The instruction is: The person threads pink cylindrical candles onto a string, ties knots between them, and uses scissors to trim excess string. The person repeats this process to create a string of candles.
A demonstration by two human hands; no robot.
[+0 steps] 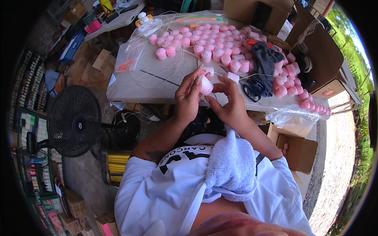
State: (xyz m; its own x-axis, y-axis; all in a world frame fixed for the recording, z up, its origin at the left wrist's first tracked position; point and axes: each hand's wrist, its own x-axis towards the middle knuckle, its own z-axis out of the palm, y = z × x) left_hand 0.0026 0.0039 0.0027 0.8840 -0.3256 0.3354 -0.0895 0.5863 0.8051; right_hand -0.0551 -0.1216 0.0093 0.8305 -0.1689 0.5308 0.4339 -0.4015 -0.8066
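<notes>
My left hand point(188, 95) grips a small pink cylinder point(206, 85), like a little candle or spool, between thumb and fingers at the table's near edge. My right hand point(229, 103) meets it from the right, fingertips on the cylinder and on a thin white string point(258, 74) that runs off to the right. Many more pink cylinders point(214, 49) stand in rows on the table point(134, 88) beyond my hands. Two white pieces point(232, 76) lie just past my fingers.
Black scissors point(252, 91) and a dark grey cloth point(264, 59) lie right of my hands. Clear plastic bags point(128, 59), loose string and cardboard boxes point(315, 51) ring the table. A black fan point(74, 121) stands at lower left. A white towel point(232, 165) hangs over my chest.
</notes>
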